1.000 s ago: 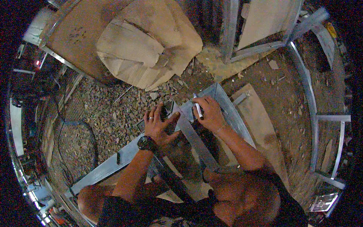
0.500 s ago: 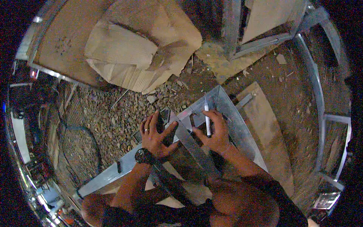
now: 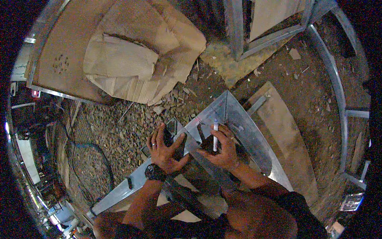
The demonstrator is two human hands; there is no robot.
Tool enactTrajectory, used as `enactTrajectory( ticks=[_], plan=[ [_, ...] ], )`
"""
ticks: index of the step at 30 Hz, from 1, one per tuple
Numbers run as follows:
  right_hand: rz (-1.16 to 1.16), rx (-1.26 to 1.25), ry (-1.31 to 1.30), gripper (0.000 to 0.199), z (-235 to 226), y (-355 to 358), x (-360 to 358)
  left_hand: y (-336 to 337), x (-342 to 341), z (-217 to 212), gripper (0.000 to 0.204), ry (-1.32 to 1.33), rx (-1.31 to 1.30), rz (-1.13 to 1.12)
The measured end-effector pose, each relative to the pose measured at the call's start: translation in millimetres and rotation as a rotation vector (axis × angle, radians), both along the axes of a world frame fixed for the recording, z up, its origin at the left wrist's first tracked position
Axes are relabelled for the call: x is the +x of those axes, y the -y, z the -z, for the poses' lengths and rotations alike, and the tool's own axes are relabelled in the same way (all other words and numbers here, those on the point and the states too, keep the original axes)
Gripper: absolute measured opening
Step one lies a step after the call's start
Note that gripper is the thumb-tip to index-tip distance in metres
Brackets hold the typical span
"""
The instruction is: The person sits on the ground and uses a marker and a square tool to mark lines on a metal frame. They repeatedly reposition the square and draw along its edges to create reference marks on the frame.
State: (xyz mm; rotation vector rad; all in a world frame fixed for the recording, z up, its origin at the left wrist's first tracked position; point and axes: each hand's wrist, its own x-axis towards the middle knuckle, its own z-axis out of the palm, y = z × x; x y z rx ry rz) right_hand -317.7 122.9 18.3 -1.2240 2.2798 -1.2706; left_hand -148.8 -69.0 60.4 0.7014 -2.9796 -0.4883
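Observation:
A grey metal frame with a mitred corner lies on gravel in front of me. A diagonal metal strip crosses under both hands. My left hand, with a ring and a black wristwatch, presses on a dark square tool at the frame's left bar. My right hand rests on the frame near the corner and holds a white marker between its fingers, tip pointing away from me. What lies under the right palm is hidden.
Crumpled brown cardboard lies on a board at the upper left. More metal frames stand at the top and along the right. A flat brown board lies right of the frame. Black cables run over the gravel at left.
The view has shifted, so the frame corner now sits lower and nearer the middle. The marker in my right hand has swung from slanted to upright. Both hands stay on the frame.

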Motion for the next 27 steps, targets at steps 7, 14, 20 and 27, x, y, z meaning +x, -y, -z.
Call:
enactTrajectory(
  ticks=[7, 14, 20, 27],
  plan=[
    [0.004, 0.086, 0.022, 0.070, -5, -4, 4, 0, -1, -2, 0.078, -0.005, 0.004, -0.001],
    [-0.094, -0.118, -0.118, 0.063, -2, 1, -9, -1, -2, -3, 0.079, -0.030, 0.005, -0.006],
    [-0.013, -0.228, -0.039, 0.052, -23, -4, -20, -1, -3, -1, 0.078, -0.017, 0.015, -0.004],
    [0.268, 0.296, -0.095, 0.031, -57, -62, -71, -2, 0, -4, 0.081, 0.093, 0.071, -0.026]
  ],
)
